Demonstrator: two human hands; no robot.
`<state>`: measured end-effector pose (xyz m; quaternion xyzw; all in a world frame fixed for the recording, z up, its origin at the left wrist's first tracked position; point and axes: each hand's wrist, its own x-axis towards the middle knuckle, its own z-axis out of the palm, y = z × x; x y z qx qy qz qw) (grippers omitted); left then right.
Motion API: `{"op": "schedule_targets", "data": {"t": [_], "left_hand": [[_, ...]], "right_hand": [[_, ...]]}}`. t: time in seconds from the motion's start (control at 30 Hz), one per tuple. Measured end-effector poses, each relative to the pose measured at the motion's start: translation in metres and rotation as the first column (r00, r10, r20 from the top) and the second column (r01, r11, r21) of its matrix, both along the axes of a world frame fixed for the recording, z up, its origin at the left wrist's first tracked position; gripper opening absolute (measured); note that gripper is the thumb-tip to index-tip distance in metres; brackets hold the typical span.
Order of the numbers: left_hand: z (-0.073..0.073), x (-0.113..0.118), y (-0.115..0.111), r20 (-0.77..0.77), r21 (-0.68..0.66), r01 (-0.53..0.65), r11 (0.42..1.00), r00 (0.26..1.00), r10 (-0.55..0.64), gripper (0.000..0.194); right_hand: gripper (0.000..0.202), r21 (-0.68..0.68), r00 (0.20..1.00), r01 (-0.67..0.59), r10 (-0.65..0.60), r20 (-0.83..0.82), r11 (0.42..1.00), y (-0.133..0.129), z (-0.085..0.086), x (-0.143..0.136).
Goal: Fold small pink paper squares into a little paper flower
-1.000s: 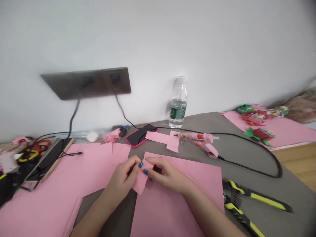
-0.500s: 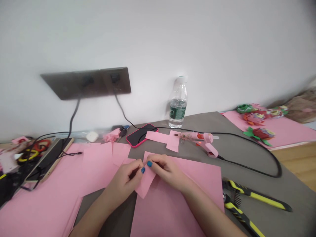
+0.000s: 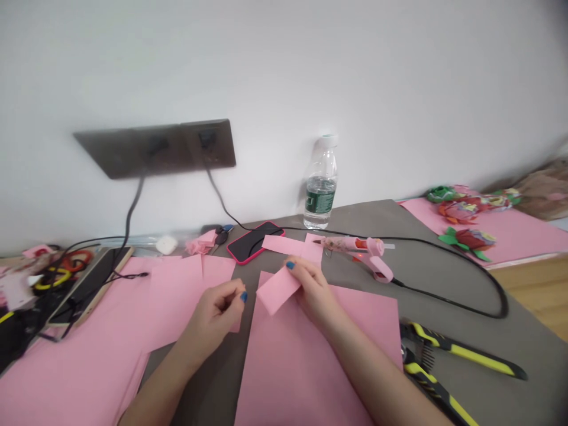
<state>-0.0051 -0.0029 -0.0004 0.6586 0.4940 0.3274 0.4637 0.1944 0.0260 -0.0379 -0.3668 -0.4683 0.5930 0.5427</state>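
Observation:
My right hand is closed on a small pink paper piece, pinched between thumb and fingers above a large pink sheet. To its left, my left hand is closed in a pinch. A scrap of pink paper shows just below the left thumb; the rest of it is behind the fingers. Beyond my hands lie two pink paper strips, with the tip of a pink glue gun resting over one of them.
Pink sheets cover the left, beside a phone. A pink-edged phone and a water bottle stand near the wall. Yellow-black pliers lie at right, below the gun's cable. Paper flowers sit far right.
My hands have moved apart. The pink paper they both gripped now shows as separate pieces, one at each hand. My right hand has shifted right and up.

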Motion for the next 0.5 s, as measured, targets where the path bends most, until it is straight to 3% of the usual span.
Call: {"op": "schedule_targets", "data": {"t": [0.07,0.13,0.33,0.5], "left_hand": [[-0.001,-0.003,0.003,0.034,0.012,-0.072,0.997,0.997,0.072,0.032],[-0.002,-0.003,0.004,0.072,0.022,-0.112,0.993,0.991,0.11,0.033],[-0.007,0.006,-0.002,0.056,-0.082,0.04,0.996,0.998,-0.036,0.04],[-0.007,0.005,-0.002,-0.053,0.017,-0.009,1.0,0.999,0.01,0.041]], "right_hand": [[0.037,-0.046,0.998,0.029,-0.032,-0.059,0.999,0.002,-0.002,0.001],[0.037,-0.014,1.0,-0.013,0.013,-0.015,1.0,0.002,-0.002,0.001],[0.041,0.113,0.982,-0.076,0.055,0.183,0.991,-0.004,0.006,-0.002],[0.035,0.106,0.962,-0.211,0.187,0.198,0.972,-0.007,0.012,-0.002]]}}
